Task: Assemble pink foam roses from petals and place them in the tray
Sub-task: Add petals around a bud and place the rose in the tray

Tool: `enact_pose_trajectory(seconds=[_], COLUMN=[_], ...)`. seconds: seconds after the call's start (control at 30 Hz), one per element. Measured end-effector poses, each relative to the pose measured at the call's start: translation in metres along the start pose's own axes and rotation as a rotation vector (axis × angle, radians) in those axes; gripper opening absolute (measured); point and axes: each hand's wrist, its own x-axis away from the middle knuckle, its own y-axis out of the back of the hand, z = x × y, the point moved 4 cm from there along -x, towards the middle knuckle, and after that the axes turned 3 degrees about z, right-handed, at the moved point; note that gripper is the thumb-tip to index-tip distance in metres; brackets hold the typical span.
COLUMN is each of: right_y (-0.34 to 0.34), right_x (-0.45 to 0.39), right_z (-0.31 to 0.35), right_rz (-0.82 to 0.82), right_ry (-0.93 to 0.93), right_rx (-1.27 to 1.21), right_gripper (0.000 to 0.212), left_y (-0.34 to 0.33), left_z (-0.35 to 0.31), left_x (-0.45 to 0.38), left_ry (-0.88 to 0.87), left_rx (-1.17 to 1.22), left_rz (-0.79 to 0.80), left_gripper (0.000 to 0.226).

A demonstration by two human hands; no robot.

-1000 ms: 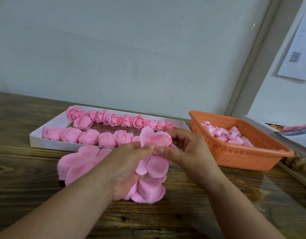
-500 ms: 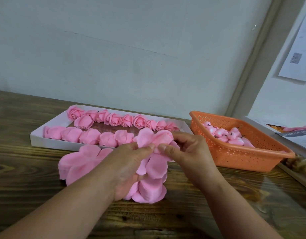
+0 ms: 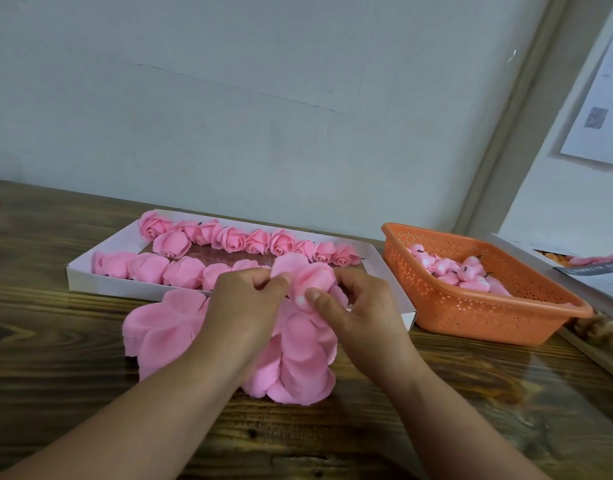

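Note:
Both hands meet over the table's middle on a half-made pink foam rose [image 3: 310, 280]. My left hand [image 3: 244, 306] pinches its left side, and my right hand [image 3: 360, 306] pinches its lower front with thumb and fingers. Under the hands lies a pile of loose pink petals [image 3: 298, 362], with another flat stack [image 3: 159, 327] to the left. Behind them the white tray [image 3: 107, 251] holds two rows of finished pink roses [image 3: 256, 240].
An orange perforated basket [image 3: 488, 313] with small pink rose buds stands at the right, touching the tray's corner. Papers and a raised ledge [image 3: 592, 271] lie at the far right. A pale wall runs close behind the wooden table [image 3: 56, 393].
The right thumb has slid down onto the rose's front, and the petals are wrapped tighter into a bud. Both hands stayed in about the same place.

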Motion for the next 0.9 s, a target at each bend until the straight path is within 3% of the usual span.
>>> enact_pose_trajectory(seconds=[0.2,0.33,0.47,0.57,0.73,0.9], right_y=[0.002,0.002,0.009,0.014,0.015,0.015], right_x=[-0.001,0.0,-0.001,-0.003,-0.002,-0.002], right_z=[0.003,0.005,0.0,-0.005,-0.005,-0.007], right_rz=[0.108,0.125,0.016,-0.015,0.045,0.031], right_ry=[0.047,0.071,0.02,-0.031,-0.048,-0.09], right_rx=[0.105,0.132,0.042,-0.032,-0.064,-0.141], right_gripper=[0.018,0.02,0.02,0.025,0.011,0.014], left_y=[0.003,0.002,-0.006,-0.008,-0.007,-0.004], left_z=[0.002,-0.004,-0.014,-0.017,-0.014,-0.007], left_x=[-0.002,-0.001,0.007,0.01,0.007,0.0], left_ry=[0.128,0.005,-0.111,-0.136,-0.027,0.057], left_rx=[0.089,0.024,0.007,0.025,0.052,0.152], left_rz=[-0.055,0.006,0.179,0.23,0.205,0.218], left_gripper=[0.023,0.027,0.046,0.03,0.039,0.016])
